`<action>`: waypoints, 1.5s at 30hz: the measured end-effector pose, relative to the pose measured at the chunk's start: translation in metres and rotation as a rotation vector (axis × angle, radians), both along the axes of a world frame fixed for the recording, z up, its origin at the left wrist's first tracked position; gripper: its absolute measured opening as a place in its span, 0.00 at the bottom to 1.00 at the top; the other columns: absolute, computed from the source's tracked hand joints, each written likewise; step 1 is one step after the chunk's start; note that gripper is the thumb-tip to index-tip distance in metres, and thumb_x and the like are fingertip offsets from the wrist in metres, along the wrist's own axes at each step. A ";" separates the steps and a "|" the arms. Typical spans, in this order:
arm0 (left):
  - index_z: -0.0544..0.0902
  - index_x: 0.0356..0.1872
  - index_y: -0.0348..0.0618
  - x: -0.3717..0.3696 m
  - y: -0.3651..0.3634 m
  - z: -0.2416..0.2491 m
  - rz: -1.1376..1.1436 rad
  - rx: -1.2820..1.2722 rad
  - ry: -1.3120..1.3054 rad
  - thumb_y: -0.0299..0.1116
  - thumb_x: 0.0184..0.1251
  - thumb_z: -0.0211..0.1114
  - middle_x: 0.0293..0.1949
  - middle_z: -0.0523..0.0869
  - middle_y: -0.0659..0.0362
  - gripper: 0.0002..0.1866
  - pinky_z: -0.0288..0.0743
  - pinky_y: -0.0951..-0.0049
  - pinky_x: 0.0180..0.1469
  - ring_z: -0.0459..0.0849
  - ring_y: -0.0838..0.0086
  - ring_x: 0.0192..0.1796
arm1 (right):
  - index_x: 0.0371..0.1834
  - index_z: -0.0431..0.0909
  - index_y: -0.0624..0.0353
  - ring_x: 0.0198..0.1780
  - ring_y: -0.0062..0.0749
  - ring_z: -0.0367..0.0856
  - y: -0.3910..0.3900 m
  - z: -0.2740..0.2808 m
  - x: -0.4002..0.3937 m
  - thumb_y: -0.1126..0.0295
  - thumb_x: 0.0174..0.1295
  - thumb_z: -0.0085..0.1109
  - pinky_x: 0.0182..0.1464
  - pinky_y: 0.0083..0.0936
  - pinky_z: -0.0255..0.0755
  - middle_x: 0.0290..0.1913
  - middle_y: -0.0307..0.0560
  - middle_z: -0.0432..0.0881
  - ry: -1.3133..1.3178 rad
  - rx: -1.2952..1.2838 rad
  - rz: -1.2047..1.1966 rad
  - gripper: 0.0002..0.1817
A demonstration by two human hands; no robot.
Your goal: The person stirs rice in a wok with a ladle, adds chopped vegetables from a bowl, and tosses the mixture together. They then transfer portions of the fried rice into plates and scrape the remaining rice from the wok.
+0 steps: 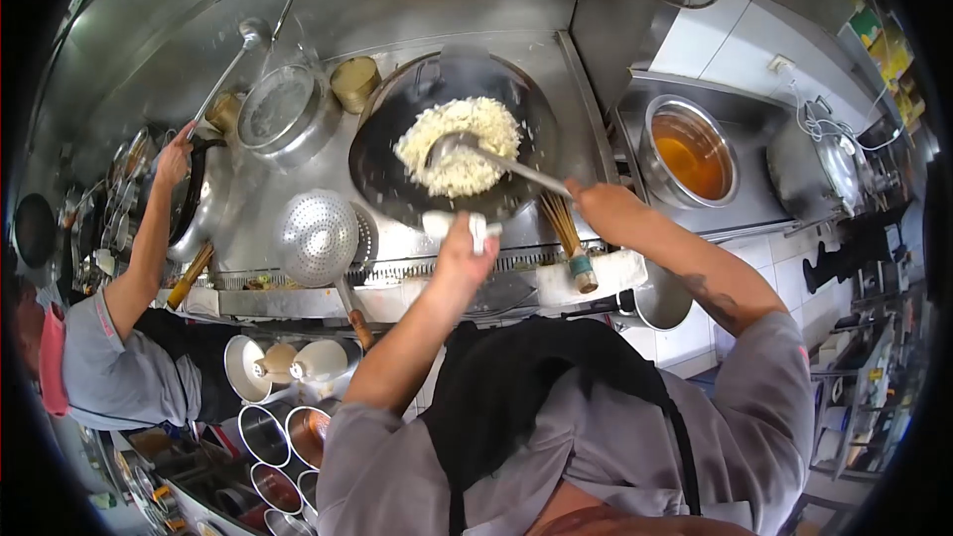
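Note:
A large dark wok (382, 154) sits on the steel range in front of me, with fried rice (476, 124) heaped in its middle. My right hand (606, 210) grips the handle of a metal ladle (455, 146), whose bowl rests in the rice. At the wok's near edge, my left hand (465, 253) is closed around a folded white cloth (452, 226), which covers the part of the rim it holds. Beside the wok's lower right lies a bamboo wok brush (566, 243) with a green band.
Left of the wok are a perforated skimmer (318, 236), a covered steel pot (280, 109) and a tin (355, 82). A bowl of orange liquid (690, 154) stands at right. A co-worker (129, 357) at far left holds another ladle. Several seasoning containers (263, 434) stand lower left.

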State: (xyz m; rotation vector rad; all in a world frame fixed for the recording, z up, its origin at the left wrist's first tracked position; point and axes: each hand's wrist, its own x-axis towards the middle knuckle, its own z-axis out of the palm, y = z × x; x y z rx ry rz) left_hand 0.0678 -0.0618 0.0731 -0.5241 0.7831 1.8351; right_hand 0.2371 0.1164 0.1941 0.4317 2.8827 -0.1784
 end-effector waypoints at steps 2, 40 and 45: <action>0.72 0.38 0.49 0.024 -0.027 0.052 -0.113 0.048 -0.035 0.41 0.72 0.49 0.29 0.76 0.61 0.09 0.66 0.76 0.19 0.71 0.72 0.26 | 0.58 0.66 0.65 0.34 0.53 0.83 -0.002 0.035 0.013 0.69 0.65 0.48 0.39 0.45 0.75 0.32 0.61 0.81 -0.062 -0.105 -0.020 0.19; 0.73 0.31 0.46 -0.089 0.032 -0.076 -0.075 0.043 0.201 0.35 0.65 0.53 0.24 0.74 0.60 0.06 0.59 0.78 0.16 0.69 0.73 0.21 | 0.51 0.73 0.63 0.37 0.54 0.82 0.067 0.047 0.014 0.67 0.62 0.52 0.40 0.45 0.75 0.33 0.59 0.82 0.141 0.147 -0.043 0.16; 0.73 0.30 0.47 -0.093 0.035 -0.076 -0.082 0.004 0.099 0.36 0.63 0.56 0.24 0.74 0.60 0.06 0.60 0.78 0.16 0.70 0.73 0.22 | 0.48 0.73 0.61 0.37 0.53 0.81 0.118 -0.072 -0.084 0.63 0.65 0.50 0.40 0.44 0.75 0.32 0.60 0.81 0.348 0.010 -0.420 0.15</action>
